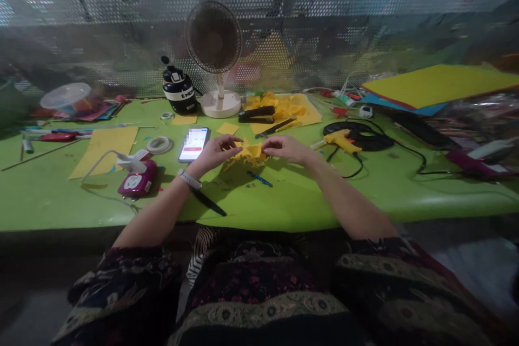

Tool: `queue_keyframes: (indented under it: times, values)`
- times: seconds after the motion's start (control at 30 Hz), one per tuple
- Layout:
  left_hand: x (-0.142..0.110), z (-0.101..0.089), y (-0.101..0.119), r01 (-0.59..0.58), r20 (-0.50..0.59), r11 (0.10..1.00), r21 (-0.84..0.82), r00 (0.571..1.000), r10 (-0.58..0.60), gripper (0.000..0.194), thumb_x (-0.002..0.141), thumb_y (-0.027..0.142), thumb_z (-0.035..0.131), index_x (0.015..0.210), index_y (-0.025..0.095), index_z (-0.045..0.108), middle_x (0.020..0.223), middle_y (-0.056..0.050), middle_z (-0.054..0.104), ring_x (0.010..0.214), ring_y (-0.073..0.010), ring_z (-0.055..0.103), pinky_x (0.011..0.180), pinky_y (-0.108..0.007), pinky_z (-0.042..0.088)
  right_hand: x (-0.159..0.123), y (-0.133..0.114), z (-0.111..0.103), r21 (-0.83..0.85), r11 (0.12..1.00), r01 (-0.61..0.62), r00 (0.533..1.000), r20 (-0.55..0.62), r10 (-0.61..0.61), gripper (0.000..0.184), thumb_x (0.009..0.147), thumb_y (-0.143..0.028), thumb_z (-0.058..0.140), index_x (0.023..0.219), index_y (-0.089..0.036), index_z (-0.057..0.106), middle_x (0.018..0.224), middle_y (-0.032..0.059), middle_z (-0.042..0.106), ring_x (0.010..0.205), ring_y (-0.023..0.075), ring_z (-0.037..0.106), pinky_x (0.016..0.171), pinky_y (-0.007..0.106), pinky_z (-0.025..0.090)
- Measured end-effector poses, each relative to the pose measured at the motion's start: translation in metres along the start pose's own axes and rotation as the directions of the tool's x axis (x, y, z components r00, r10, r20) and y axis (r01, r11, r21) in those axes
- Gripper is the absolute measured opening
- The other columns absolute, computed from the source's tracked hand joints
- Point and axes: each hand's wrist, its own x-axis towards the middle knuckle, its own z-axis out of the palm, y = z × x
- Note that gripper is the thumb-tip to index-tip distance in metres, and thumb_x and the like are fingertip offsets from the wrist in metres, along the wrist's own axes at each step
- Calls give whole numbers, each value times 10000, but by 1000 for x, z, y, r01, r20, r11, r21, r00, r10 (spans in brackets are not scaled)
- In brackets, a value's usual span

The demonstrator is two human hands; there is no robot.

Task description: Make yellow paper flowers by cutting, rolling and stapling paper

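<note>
Between my two hands is a yellow paper piece with cut, frilled edges (252,153), just above the green tabletop. My left hand (219,150) pinches its left side with the fingers bent. On the right side, my right hand (284,149) has thumb and forefinger closed on the paper's edge. Blue beads or a small blue strand (259,178) lie on the table in front of the paper. A lit phone (193,145) rests beside my left hand. To the right of my right hand lies a yellow glue gun (343,141).
A small fan (221,104) and a dark bottle (179,92) stand at the back. A black stapler (257,114) lies by yellow paper cutouts (284,102). A purple power socket (138,179), a tape roll (159,145) and yellow paper (106,148) are on the left. Cables run along the right.
</note>
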Motion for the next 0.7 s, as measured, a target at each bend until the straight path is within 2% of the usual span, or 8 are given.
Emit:
queue_keyframes:
  times: [0.07, 0.13, 0.3, 0.37, 0.47, 0.53, 0.6, 0.7]
  values:
    - [-2, 6, 2, -44, 118, 993, -108, 991, 57, 423, 800, 406, 729, 1141, 160, 680, 898, -70, 710, 765, -148, 633, 665, -263, 486, 1, 0, 1, 54, 999, -11, 999, 33, 9, 214, 775, -340, 702, 893, -163, 722, 881, 46, 718, 808, 165, 643, 811, 352, 515]
    - [-3, 11, 3, -44, 157, 988, -146, 985, 67, 392, 785, 405, 749, 1076, 151, 684, 869, -61, 703, 742, -134, 627, 652, -256, 491, 1, -1, 3, 90, 996, -28, 998, 66, 22, 228, 768, -347, 718, 898, -160, 721, 888, 46, 715, 812, 158, 637, 834, 357, 513]
    - [-3, 17, 3, 107, 239, 965, -240, 970, -48, 336, 754, 435, 776, 895, 146, 678, 752, -21, 677, 607, -100, 625, 565, -226, 503, 0, 0, 9, 170, 984, -48, 995, 98, 31, 207, 774, -325, 728, 907, -166, 715, 900, 41, 713, 825, 146, 639, 841, 348, 522]
    - [-3, 17, 4, 167, 244, 943, -288, 965, -96, 360, 730, 445, 796, 895, 147, 678, 776, -29, 692, 610, -108, 654, 546, -219, 515, 0, -1, 11, 182, 982, -56, 996, 83, 42, 187, 785, -309, 724, 905, -165, 711, 887, 41, 711, 809, 142, 641, 821, 340, 533]
    - [-3, 16, 6, 172, 190, 936, -309, 975, -116, 343, 731, 439, 798, 854, 143, 676, 771, -40, 708, 636, -123, 683, 533, -208, 520, 0, -5, 7, 150, 987, -63, 998, 30, 59, 185, 825, -314, 694, 930, -162, 701, 902, 54, 716, 790, 144, 653, 792, 334, 547]
    - [-4, 15, 7, 147, 146, 942, -303, 984, -106, 323, 748, 432, 787, 829, 140, 677, 750, -44, 711, 647, -126, 689, 536, -204, 522, -1, -7, -2, 25, 998, -59, 997, -40, 60, 217, 862, -341, 660, 984, -165, 696, 959, 73, 726, 816, 160, 666, 797, 342, 547]
    - [-4, 14, 7, 128, 109, 946, -298, 989, -99, 312, 760, 426, 780, 815, 136, 679, 737, -44, 711, 650, -123, 690, 550, -205, 530, -4, -4, -18, -229, 969, -91, 984, -170, 53, 232, 880, -345, 638, 1015, -167, 700, 997, 91, 731, 849, 190, 671, 809, 359, 534]
    - [-3, 15, 5, 117, 72, 946, -302, 992, -99, 313, 755, 425, 784, 807, 133, 684, 721, -43, 709, 636, -121, 686, 574, -218, 545, -11, 6, -49, -557, 773, -304, 896, -443, 33, 239, 865, -291, 626, 1046, -163, 715, 1093, 123, 723, 960, 254, 671, 869, 398, 508]
